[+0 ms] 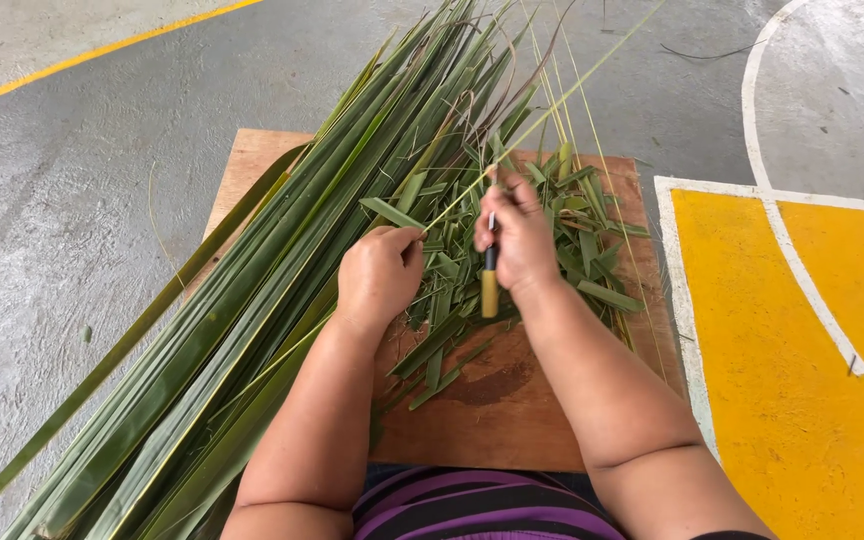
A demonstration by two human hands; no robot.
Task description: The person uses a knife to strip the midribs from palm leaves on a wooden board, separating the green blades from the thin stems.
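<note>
My left hand (380, 272) pinches the near end of a thin pale leaf rib (552, 108) that runs up and away to the right. My right hand (518, 238) grips a small knife (490, 282) with a yellowish wooden handle pointing toward me, its blade up against the rib by my thumb. Both hands hover over a wooden board (512, 400). A long bundle of green palm leaves (282, 290) lies diagonally across the board's left side, just left of my left hand.
Short cut green leaf scraps (577, 235) are heaped on the board under and beyond my hands. The board rests on a grey concrete floor (72, 200) with a yellow painted patch (802, 380), white lines at the right and a yellow line far left.
</note>
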